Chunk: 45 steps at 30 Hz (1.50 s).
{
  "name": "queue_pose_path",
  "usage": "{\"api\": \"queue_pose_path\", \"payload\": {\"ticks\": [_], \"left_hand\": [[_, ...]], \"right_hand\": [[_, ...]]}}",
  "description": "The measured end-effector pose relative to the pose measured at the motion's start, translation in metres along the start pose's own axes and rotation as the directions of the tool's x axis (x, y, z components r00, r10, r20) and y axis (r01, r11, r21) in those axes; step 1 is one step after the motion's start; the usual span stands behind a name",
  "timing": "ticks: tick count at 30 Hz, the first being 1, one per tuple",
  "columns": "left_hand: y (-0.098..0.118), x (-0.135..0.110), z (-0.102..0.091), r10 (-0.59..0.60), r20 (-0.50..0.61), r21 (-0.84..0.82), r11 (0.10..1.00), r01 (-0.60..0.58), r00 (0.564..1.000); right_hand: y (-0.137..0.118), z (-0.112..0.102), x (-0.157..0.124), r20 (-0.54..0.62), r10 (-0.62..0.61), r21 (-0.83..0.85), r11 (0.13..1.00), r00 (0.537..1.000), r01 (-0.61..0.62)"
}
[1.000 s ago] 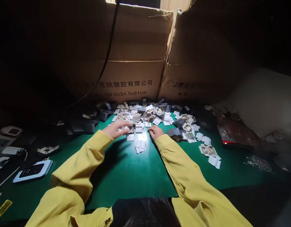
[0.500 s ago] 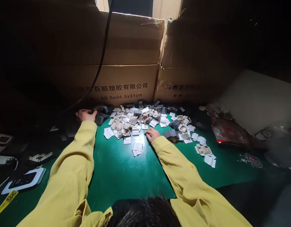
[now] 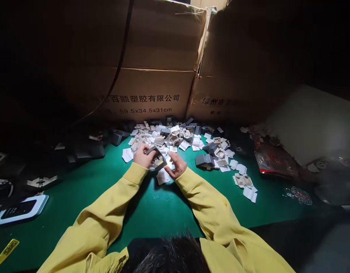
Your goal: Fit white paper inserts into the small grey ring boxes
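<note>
My left hand [image 3: 143,155] grips a small dark grey box [image 3: 157,159] by its left side, above the green table. The box is tilted and its inside faces up, showing pale parts that are too small to make out. At its right edge is my right hand [image 3: 177,165], thumb and fingers apart; whether they touch the box I cannot tell. Behind both hands lies a heap of folded white papers and pale inserts [image 3: 146,138]. A few white papers [image 3: 163,176] lie under the held box.
Large cardboard cartons [image 3: 152,87] wall off the back. More dark grey boxes [image 3: 205,161] lie to the right, near an insert with papers [image 3: 243,181]. A red packet [image 3: 273,161] is farther right. On the left are a white-edged device [image 3: 21,209] and a yellow strip [image 3: 5,254].
My left hand has come from the dark boxes at the left to the middle, now holding a grey box. My right hand has turned and spread its fingers beside it. The view has shifted slightly.
</note>
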<state>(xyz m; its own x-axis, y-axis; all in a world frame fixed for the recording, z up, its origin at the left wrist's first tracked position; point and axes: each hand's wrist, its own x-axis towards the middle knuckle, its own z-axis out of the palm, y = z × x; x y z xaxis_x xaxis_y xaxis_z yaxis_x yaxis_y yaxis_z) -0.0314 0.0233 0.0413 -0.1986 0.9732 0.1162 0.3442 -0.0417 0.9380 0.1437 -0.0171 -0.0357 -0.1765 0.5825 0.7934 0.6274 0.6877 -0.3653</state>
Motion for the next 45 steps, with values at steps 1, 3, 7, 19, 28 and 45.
{"api": "queue_pose_path", "payload": {"ticks": [1,3,7,19,28,45], "left_hand": [[-0.002,-0.009,0.008,-0.060,0.042,-0.017,0.998,0.061,0.997],[-0.010,-0.018,0.014,-0.223,0.098,-0.070,0.971,0.230,0.970],[-0.031,-0.017,0.006,-0.291,0.335,-0.421,0.804,0.419,0.896],[-0.053,-0.021,0.003,-0.195,0.548,-0.738,0.345,0.580,0.813],[-0.039,-0.028,0.003,-0.241,0.660,-0.655,0.280,0.702,0.711],[-0.047,-0.034,0.007,-0.272,0.680,-0.568,0.392,0.723,0.681]], "right_hand": [[-0.006,0.000,0.000,0.006,-0.032,0.017,0.999,0.999,0.032],[-0.015,-0.001,0.000,0.031,-0.054,0.063,0.997,0.998,0.052],[-0.023,0.000,0.000,0.071,0.102,0.271,0.956,0.992,-0.117],[0.007,-0.012,-0.006,0.405,0.181,0.105,0.964,0.896,-0.243],[0.006,0.006,-0.016,0.553,0.115,-0.138,0.989,0.825,-0.045],[0.018,-0.018,-0.003,0.426,0.213,-0.160,0.974,0.879,-0.159]]}}
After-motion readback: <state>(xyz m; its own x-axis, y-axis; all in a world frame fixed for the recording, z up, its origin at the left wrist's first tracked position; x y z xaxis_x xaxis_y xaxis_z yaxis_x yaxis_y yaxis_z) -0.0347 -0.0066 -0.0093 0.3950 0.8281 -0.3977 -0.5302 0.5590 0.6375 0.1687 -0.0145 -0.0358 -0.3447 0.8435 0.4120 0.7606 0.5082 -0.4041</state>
